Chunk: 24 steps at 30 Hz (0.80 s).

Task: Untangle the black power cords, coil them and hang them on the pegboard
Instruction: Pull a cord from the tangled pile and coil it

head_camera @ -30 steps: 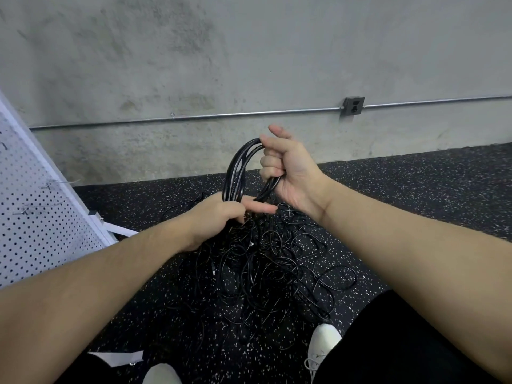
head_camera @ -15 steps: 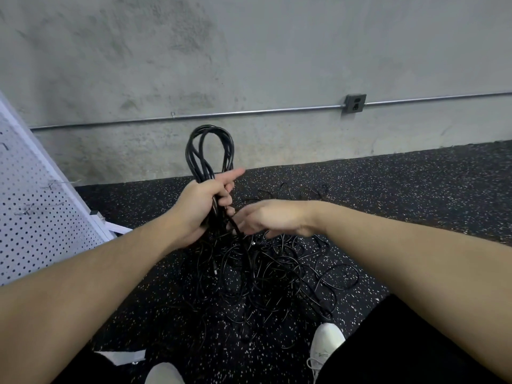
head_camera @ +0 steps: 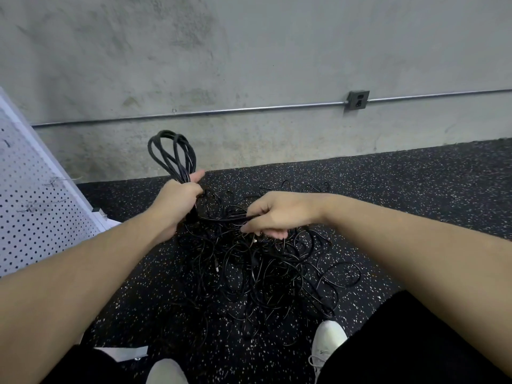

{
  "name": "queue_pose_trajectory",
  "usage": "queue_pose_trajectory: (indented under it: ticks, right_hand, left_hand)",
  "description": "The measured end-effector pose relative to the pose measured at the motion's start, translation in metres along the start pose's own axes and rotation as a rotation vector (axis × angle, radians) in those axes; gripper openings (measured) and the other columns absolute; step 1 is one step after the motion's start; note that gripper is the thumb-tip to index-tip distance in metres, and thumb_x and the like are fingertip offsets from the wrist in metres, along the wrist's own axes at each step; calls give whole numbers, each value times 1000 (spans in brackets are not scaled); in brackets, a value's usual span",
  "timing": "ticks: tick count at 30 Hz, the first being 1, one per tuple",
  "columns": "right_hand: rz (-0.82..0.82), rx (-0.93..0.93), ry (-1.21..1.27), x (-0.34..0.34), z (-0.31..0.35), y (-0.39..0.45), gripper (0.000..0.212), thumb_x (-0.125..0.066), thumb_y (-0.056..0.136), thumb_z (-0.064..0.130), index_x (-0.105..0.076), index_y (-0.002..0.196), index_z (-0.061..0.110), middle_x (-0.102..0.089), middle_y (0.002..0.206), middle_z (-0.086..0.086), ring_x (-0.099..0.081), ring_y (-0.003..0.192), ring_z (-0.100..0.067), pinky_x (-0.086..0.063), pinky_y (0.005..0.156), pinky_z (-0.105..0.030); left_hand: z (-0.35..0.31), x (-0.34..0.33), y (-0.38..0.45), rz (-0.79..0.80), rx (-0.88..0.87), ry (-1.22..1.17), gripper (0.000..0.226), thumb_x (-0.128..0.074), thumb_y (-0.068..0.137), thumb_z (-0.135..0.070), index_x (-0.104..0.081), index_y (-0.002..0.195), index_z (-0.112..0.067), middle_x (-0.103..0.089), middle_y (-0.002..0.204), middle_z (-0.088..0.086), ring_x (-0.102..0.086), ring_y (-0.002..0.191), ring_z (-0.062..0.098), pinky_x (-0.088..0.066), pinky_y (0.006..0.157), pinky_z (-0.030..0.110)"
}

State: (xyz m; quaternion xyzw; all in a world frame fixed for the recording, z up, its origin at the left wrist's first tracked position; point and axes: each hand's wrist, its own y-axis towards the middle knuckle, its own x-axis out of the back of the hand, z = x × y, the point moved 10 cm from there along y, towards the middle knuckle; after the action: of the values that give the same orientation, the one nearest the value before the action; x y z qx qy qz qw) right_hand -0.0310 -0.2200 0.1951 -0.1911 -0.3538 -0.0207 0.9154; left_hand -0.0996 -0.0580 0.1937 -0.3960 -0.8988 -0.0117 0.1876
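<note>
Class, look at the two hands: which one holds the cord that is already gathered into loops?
The left hand. Its grip closes round the coiled loops standing up above the fist, while the right hand only pinches a single strand running from the tangled pile.

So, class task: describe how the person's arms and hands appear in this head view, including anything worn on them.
Both forearms are bare all the way to the frame edge: no sleeves show. The left hand and right hand wear no gloves, and no watch, ring or bracelet shows on their visible sides. No markings show on either arm.
</note>
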Motion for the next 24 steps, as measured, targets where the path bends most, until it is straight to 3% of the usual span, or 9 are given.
queue_pose_trajectory:
  ticks: [3, 5, 9, 12, 14, 17, 20, 22, 24]
  right_hand:
    - [-134, 93, 171, 22, 11, -5, 23, -56, 103, 30, -67, 90, 16, -53, 58, 6, -52, 54, -10, -58, 83, -40]
    - [-337, 129, 250, 44, 11, -8, 18, -60, 101, 33, -70, 93, 19, -50, 55, 6, -50, 50, -10, -57, 70, -37]
    - [-631, 39, 268, 72, -2, -17, 48, -82, 79, 51, -46, 61, 24, -43, 48, 9, -42, 48, -14, -36, 53, -29]
    - [-646, -35, 292, 77, -11, -20, 53, -83, 78, 52, -45, 53, 24, -38, 44, 15, -30, 43, -8, -26, 47, -26]
    - [-612, -19, 417, 75, -12, -19, 38, -78, 87, 43, -50, 68, 25, -42, 49, 13, -32, 42, -5, -25, 46, -25]
    - [-518, 48, 608, 69, -4, -18, 23, -64, 99, 28, -53, 80, 20, -51, 54, 14, -42, 46, 0, -34, 53, -19]
    - [-563, 134, 725, 75, -2, -19, 15, -68, 95, 18, -59, 85, 13, -71, 98, -6, -64, 71, -1, -50, 63, -15]
    - [-714, 141, 657, 87, -6, -24, 18, -80, 85, 23, -65, 76, 18, -60, 131, 0, -62, 109, -6, -49, 94, -21]
    - [-772, 145, 717, 90, -11, -26, 21, -84, 81, 21, -65, 72, 20, -64, 122, 10, -64, 109, -11, -48, 103, -39]
  left_hand:
    - [10, -8, 0, 96, 29, 148, 40, -54, 102, -22, -64, 136, -40, -59, 144, 0, -57, 124, 21, -40, 110, 36]
    - [10, -23, -11, 200, 76, 143, 25, -54, 103, -43, -74, 118, -41, -71, 122, 5, -64, 99, 20, -48, 93, 36]
    - [-2, -57, -39, 402, 32, 229, 80, -30, 78, -92, -77, 115, -40, -60, 123, -8, -58, 112, 10, -34, 117, 51]
    - [-10, -61, -42, 469, -35, 143, 102, -39, 44, -110, -79, 108, -42, -65, 116, -1, -67, 91, 4, -35, 116, 54]
    - [-14, -63, -41, 512, -85, 184, 89, -55, 55, -99, -80, 111, -35, -70, 78, -4, -63, 64, -4, -46, 96, 37]
    - [-27, -72, -46, 545, -180, 268, 26, -64, 98, -36, -76, 118, -25, -61, 58, -28, -56, 57, -14, -40, 65, 8]
    - [-28, -79, -49, 563, -226, 321, 37, -50, 82, -28, -81, 99, -37, -55, 69, -5, -50, 61, 2, -39, 64, 24]
    - [-30, -83, -51, 568, -243, 276, 36, -47, 73, -24, -80, 87, -31, -49, 76, 7, -44, 60, 7, -38, 62, 29]
    - [-32, -87, -52, 583, -235, 197, 32, -47, 71, -20, -77, 77, -26, -52, 74, 2, -43, 58, 4, -38, 59, 26]
